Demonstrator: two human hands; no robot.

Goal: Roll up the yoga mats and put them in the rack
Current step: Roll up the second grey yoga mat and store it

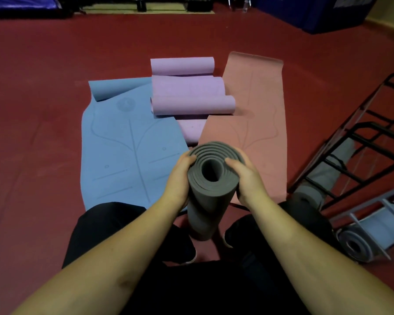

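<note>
Holding 2 rolled mats [353, 243], the rack [359, 133] stands.

Mats: 1 grey roll [210, 178]; 3 flat (blue [123, 155], lilac [189, 92], pink [255, 123]); 2 racked [323, 178]; 1 rack [359, 133].

Dim indoor scene under soft, even light, with no clear source and no glare. The red floor [43, 110] darkens toward the far edge and the corners. Faint shadows sit beneath the curled purple mat [191, 103]. The wide-angle lens bends straight lines at the right, where the rack [355, 142] bows. Details look slightly soft and smeared throughout.
</note>
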